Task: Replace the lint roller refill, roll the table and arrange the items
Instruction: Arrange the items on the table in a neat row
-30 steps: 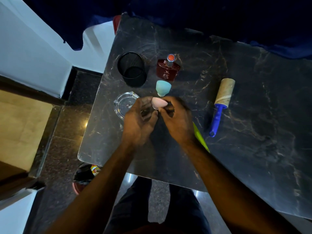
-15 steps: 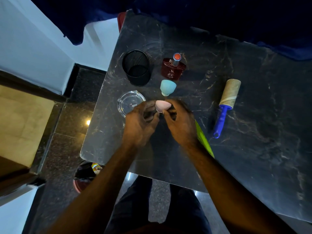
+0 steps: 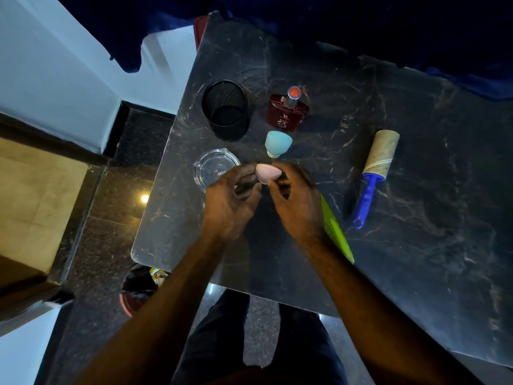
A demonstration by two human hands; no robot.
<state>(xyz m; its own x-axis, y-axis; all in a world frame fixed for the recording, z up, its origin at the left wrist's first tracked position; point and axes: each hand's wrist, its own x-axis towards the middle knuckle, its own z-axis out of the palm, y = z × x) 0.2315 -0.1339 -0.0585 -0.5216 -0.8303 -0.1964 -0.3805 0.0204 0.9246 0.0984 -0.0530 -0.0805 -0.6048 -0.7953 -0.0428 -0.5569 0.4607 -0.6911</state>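
down on the dark speckled floor (image 3: 111, 218), to the left of the table, a small bright light reflection (image 3: 144, 198) shows. a round bin with a red rim (image 3: 133, 294) sits below the table's near corner, a yellow-labelled wrapper (image 3: 158, 273) inside. a tan wooden surface (image 3: 33, 201) lies at far left, white wall (image 3: 55, 79) above it.

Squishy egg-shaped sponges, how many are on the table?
2. The blue sponge stands on the table just in front of the red perfume bottle. The pink sponge is pinched between the left hand and right hand. None look hidden.
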